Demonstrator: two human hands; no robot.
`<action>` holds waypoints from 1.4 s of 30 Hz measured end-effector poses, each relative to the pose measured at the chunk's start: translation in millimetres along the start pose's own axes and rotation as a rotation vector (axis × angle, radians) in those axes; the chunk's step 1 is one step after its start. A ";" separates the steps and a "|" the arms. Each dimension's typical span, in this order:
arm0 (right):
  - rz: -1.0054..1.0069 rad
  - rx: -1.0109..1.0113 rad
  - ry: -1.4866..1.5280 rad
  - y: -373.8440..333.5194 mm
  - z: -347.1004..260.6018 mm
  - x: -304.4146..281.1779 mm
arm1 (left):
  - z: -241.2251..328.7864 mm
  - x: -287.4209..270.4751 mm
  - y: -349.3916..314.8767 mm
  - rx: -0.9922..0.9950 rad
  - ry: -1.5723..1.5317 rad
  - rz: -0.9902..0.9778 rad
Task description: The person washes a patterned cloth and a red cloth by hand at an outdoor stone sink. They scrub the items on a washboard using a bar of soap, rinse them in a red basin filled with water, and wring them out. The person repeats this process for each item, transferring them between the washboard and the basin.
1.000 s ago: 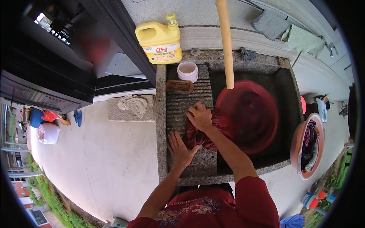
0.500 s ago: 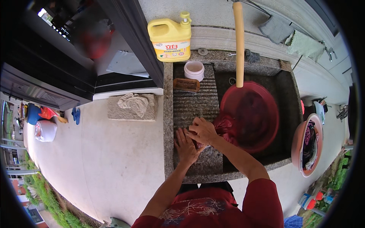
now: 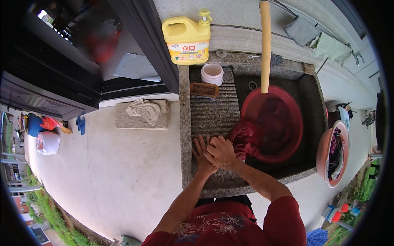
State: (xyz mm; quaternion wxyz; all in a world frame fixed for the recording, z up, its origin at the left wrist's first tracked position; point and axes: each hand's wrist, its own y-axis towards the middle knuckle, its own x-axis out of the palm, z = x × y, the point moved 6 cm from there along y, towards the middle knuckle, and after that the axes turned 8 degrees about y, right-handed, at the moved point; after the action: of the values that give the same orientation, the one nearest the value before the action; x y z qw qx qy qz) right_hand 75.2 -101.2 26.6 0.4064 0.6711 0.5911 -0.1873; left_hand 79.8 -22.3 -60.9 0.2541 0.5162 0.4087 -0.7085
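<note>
My left hand [image 3: 204, 158] lies with fingers spread on the ribbed washboard [image 3: 213, 107] at the left side of a stone sink. Close against it, partly over its thumb side, my right hand [image 3: 222, 153] is closed with bent fingers on a dark red wet cloth [image 3: 244, 138]. The cloth runs from under my hands into a red basin [image 3: 301, 123] of dark water; its part beneath my palms is hidden. Farther up the washboard lie a wooden scrub brush [image 3: 204, 90] and a pale pink round tub [image 3: 212, 74].
A yellow pump jug [image 3: 186, 43] stands at the sink's far left corner. Over the basin hangs a tan hose [image 3: 265, 49]. A pink tub of clothes [image 3: 323, 153] stands beyond the right rim [image 3: 319, 90]. Left of the sink, a stone slab [image 3: 123, 117] bears a rag.
My right hand has come nearer to me, its fingers more curled, and now overlaps my left hand. The view has shifted slightly.
</note>
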 end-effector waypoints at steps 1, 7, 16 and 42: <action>-0.071 -0.039 -0.001 -18.0 -15.8 -12.1 | 4.9 -7.2 -4.8 0.026 0.065 0.071; 0.284 0.254 -0.260 56.7 119.0 -8.1 | 33.1 -11.5 -0.8 0.069 -0.104 -0.085; 0.090 0.159 -0.126 -31.3 53.8 -18.4 | 15.9 -11.8 1.5 0.021 0.036 -0.115; 0.728 0.833 0.906 -39.5 286.7 -60.9 | 20.5 -22.4 0.4 -0.090 -0.045 0.004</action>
State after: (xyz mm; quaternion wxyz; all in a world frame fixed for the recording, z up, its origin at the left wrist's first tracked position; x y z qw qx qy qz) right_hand 89.4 -361.3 -113.6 -0.1324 0.9372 0.3194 0.0472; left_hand 77.0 -41.2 -37.2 0.2876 0.4891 0.4335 -0.7001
